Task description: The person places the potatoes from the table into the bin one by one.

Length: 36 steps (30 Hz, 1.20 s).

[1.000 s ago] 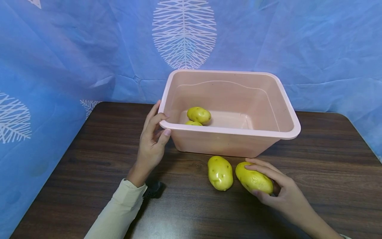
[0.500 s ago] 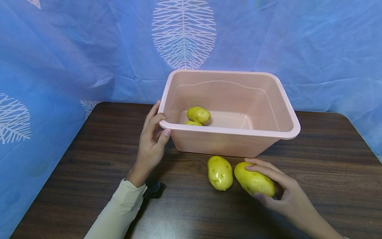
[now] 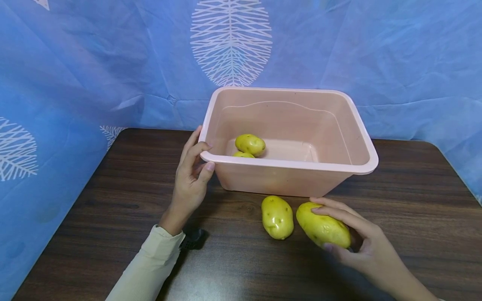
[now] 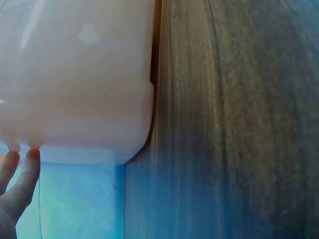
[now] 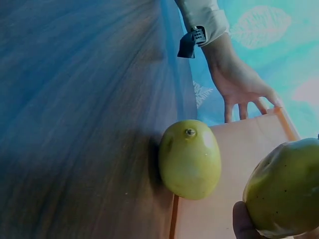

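A pale pink plastic bin [image 3: 278,179] stands on the dark wooden table, with two yellow potatoes [image 3: 250,144] at its left end; the front rim partly hides the nearer one. My left hand [image 3: 190,184] grips the bin's front left corner, thumb on the near side and fingers along the left rim. In front of the bin lies another yellow potato [image 3: 277,218]. Just to its right, my right hand [image 3: 363,240] holds a potato [image 3: 321,225] between thumb and fingers. The right wrist view shows this held potato [image 5: 286,186] close up, beside the loose potato [image 5: 190,159].
A blue cloth [image 3: 406,62] with white leaf prints hangs behind the table [image 3: 105,217] and down its left side. A small black device [image 3: 193,239] sits at the left wrist, by the cream sleeve.
My right hand has shifted slightly to the right with its potato, which shows more of its right end now. The left hand, the bin and the loose potato stay put.
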Motion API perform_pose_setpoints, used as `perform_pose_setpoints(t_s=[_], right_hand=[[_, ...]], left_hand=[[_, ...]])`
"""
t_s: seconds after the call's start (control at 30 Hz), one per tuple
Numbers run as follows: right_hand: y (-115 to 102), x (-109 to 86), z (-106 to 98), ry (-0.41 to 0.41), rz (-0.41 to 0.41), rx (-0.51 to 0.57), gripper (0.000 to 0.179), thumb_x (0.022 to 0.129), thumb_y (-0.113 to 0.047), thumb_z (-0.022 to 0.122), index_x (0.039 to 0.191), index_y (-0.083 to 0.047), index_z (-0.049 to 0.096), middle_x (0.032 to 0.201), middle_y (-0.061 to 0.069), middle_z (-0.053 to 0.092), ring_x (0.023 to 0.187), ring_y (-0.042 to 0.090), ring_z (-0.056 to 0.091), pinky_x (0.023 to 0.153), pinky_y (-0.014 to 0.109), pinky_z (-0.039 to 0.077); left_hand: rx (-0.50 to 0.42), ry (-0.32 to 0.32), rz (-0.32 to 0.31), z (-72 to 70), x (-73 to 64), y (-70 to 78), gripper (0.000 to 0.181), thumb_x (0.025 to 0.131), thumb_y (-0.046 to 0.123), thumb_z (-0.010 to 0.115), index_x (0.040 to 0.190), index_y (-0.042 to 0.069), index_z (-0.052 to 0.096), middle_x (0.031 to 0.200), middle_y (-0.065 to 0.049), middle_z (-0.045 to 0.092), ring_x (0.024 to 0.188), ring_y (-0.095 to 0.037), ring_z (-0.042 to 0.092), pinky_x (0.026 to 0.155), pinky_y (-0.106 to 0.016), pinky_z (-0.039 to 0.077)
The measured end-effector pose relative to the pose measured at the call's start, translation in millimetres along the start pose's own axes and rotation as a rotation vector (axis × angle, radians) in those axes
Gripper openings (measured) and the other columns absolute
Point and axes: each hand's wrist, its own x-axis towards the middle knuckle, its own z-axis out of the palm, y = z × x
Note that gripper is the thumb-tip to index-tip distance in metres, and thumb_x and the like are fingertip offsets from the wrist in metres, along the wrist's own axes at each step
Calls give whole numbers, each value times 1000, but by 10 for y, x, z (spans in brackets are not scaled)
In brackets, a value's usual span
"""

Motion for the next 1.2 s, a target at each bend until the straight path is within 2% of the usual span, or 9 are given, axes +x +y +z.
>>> perform_pose_setpoints(t_s=[0.23,0.3,0.47,0.63,0.83,1.03,1.2], right_hand=[[-63,14,-68,24,-21,-9,67,79,24,71,141,4,58,158,19,48,145,11,47,105,12,46],[-71,22,-95,38,-43,28,67,78,27,69,141,6,57,158,19,48,143,13,48,102,12,47],[-50,39,-143,51,-158,196,68,75,32,63,139,13,54,159,22,46,145,19,49,99,14,51],[-78,53,-197,53,-193,270,67,76,33,61,139,16,52,159,25,44,146,22,47,99,15,52],[-157,59,-267,62,-191,280,69,74,34,60,140,17,52,159,29,43,142,24,52,95,17,54],[-208,95,-301,85,-262,308,66,72,35,62,137,22,51,156,31,44,143,26,51,99,18,53],[-262,104,-339,96,-274,330,65,73,35,62,136,23,50,156,33,44,144,28,50,100,19,54]], left_hand=[[-4,-4,-1,-1,0,-1,37,100,7,61,137,4,54,174,0,26,151,-36,42,102,-65,52],[-6,-5,-3,0,3,0,38,100,6,61,137,5,54,174,1,26,150,-36,42,102,-64,52],[-4,-8,-5,-1,5,6,38,100,6,61,137,6,54,173,1,26,150,-36,42,101,-64,52],[-12,-8,-1,-2,7,2,37,101,7,61,137,5,54,174,0,25,150,-36,42,101,-64,52],[-14,-6,-2,-2,6,16,37,100,6,61,137,6,54,173,0,26,150,-37,43,101,-65,52],[-8,-6,0,-3,5,22,37,100,5,60,137,6,55,173,0,26,150,-36,43,101,-65,52],[-7,-7,3,-2,6,13,39,100,6,61,138,6,54,174,-1,25,150,-37,42,101,-65,53]])
